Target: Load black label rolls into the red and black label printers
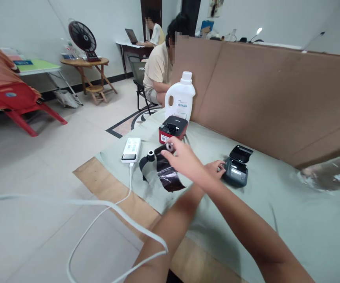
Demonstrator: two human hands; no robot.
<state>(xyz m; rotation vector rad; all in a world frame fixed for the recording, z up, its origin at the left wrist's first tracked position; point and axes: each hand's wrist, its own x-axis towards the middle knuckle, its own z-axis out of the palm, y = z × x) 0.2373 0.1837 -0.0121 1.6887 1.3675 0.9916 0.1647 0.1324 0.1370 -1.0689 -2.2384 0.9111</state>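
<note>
My arms are crossed over a table under a green cloth point(276, 204). My right hand point(187, 161) reaches left and pinches a small spool point(170, 147) at one end of a glossy black ribbon point(166, 173). The ribbon hangs in a loose loop to a second spool point(150, 154) lying on the cloth. My left hand point(218, 167) passes under the right wrist, mostly hidden. Its curled fingers grip the near left edge of a small dark grey printer point(237, 169) whose lid stands open.
Behind the ribbon sit a red and black printer point(172, 129) and a white jug point(180, 96). A white power bank point(131, 150) trails a white cable point(99, 220). A cardboard wall point(261, 98) lines the table's far side. People sit beyond it.
</note>
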